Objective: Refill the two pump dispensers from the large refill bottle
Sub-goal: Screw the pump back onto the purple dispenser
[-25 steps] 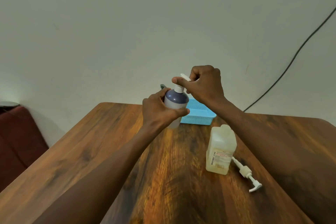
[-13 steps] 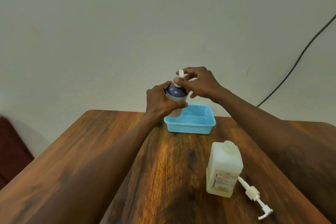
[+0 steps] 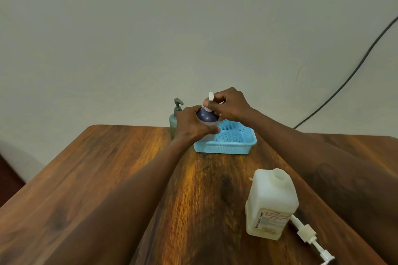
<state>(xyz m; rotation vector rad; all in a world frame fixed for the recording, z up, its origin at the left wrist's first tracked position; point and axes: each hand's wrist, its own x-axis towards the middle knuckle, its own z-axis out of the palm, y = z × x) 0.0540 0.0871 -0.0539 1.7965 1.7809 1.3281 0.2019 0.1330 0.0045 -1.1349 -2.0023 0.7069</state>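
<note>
My left hand [image 3: 190, 123] grips the body of a dispenser with a dark blue shoulder [image 3: 206, 115], held over the left end of a blue basket [image 3: 228, 145]. My right hand [image 3: 229, 104] pinches its white pump head [image 3: 210, 98] from the right. A grey-green pump dispenser [image 3: 174, 119] stands behind my left hand at the table's far edge. The large pale refill bottle [image 3: 270, 204] stands uncapped at the near right, and its white pump [image 3: 310, 236] lies on the table beside it.
The wooden table [image 3: 90, 178] ends at a plain wall. A black cable [image 3: 349, 77] runs down the wall at the right. A dark red seat edge [image 3: 6, 176] shows at the far left.
Both hands and the blue dispenser have sunk toward the basket. The view has tilted down, so the green dispenser now shows and the refill bottle sits lower in frame.
</note>
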